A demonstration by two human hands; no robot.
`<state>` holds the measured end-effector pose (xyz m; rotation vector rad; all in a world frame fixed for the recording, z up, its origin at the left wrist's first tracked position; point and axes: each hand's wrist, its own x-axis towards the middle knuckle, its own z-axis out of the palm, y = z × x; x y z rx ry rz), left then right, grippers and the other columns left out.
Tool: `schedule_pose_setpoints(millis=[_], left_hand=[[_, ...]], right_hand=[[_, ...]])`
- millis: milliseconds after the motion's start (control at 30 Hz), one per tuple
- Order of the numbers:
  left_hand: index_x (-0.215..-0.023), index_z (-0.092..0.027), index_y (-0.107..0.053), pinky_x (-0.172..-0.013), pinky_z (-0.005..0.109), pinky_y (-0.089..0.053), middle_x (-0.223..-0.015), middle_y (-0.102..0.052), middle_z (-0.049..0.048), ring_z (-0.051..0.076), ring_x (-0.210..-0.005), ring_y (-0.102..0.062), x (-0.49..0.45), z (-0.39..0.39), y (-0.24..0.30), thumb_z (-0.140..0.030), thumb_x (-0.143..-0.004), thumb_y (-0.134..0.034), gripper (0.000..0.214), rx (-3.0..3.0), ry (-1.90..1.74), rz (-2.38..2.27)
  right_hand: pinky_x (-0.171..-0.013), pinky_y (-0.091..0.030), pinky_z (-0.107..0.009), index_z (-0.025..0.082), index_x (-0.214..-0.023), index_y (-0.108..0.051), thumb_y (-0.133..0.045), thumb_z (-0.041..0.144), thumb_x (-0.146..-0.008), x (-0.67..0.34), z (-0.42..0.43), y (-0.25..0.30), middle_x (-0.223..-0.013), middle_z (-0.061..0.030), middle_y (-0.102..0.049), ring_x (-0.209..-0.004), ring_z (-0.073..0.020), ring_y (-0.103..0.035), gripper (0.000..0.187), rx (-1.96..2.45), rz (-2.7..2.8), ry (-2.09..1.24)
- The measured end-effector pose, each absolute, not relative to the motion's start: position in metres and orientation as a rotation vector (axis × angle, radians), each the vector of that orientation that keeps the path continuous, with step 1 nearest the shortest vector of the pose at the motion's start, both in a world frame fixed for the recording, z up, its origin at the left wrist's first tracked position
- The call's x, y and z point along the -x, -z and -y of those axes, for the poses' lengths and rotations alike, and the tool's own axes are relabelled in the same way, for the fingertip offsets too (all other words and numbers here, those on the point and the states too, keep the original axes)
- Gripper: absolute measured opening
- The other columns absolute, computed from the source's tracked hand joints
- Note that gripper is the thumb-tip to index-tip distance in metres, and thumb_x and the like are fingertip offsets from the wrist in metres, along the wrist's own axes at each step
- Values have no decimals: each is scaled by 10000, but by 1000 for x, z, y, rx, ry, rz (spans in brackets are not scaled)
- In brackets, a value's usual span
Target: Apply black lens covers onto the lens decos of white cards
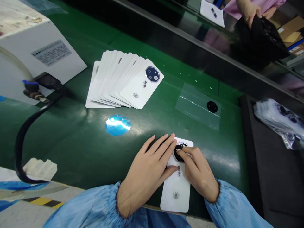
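Note:
A white phone back cover [176, 190] lies on the green mat [71, 133] at the near edge. My left hand [147, 171] rests flat on its left side, fingers stretched out toward the dark camera ring [180, 149] at its top. My right hand [198, 171] has its fingers curled, with the fingertips pressing on that ring. A fanned stack of several white back covers [118, 82] lies further back, the top one showing a blue camera ring.
A clear plastic sheet [197, 106] with a black round lens piece [212, 106] lies to the right. A blue film disc [118, 125] lies mid-mat. A white machine [35, 47] with a black cable [28, 126] stands left. Another person's hands [254, 12] work beyond the conveyor. A plastic bag [280, 122] lies right.

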<state>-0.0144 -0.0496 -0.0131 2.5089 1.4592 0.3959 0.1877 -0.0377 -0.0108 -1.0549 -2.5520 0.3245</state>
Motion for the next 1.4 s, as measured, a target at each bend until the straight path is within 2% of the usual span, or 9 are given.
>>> schedule_pose_setpoints(millis=[233, 533, 800, 1033, 1167, 1400], left_hand=[[-1446, -162, -353, -1120, 405, -292, -1536, -317, 15, 196, -1376, -357, 13, 49, 13, -509, -950, -425, 610, -2516, -413, -1464], [-1449, -175, -350, -1121, 405, -289, -1539, -304, 8, 196, -1375, -360, 14, 50, 16, -516, -951, -419, 607, -2511, -410, -1463], [-1440, -168, -367, -1116, 404, -304, -1531, -325, 10, 195, -1367, -372, 12, 49, 16, -519, -948, -425, 607, -2529, -428, -1469], [-1428, -179, -389, -1109, 413, -307, -1524, -338, 1, 205, -1361, -382, 16, 49, 15, -546, -933, -439, 618, -2540, -417, -1456], [-1416, -181, -410, -1095, 406, -300, -1510, -362, -5, 210, -1339, -414, 16, 47, 14, -605, -917, -410, 655, -2555, -406, -1451], [-1410, -141, -411, -1085, 398, -262, -1488, -404, 19, 233, -1285, -467, 15, 46, 14, -602, -902, -455, 687, -2524, -383, -1451]], right_hand=[[-816, -492, -346, 104, -1210, -513, -424, -28, -901, -190, 39, 15, -1093, -139, -535, -984, -220, -524, 348, 1129, 2458, -438], [-773, -523, -369, 112, -1251, -493, -384, -12, -908, -186, 40, 13, -1086, -160, -550, -969, -238, -531, 380, 1108, 2526, -374], [-762, -513, -354, 140, -1183, -525, -366, -55, -871, -183, 41, 12, -1046, -130, -553, -950, -217, -529, 400, 1123, 2456, -468], [-662, -447, -313, 202, -922, -642, -549, 9, -866, -189, 31, -8, -872, -44, -581, -770, -172, -568, 222, 1346, 1830, -211], [-573, -382, -294, 201, -897, -665, -584, 80, -877, -208, 24, -8, -849, -44, -581, -734, -167, -548, 147, 1460, 1698, -239], [-582, -378, -291, 195, -897, -679, -608, 136, -882, -236, 17, -2, -862, -37, -600, -736, -156, -554, 93, 1596, 1659, -344]])
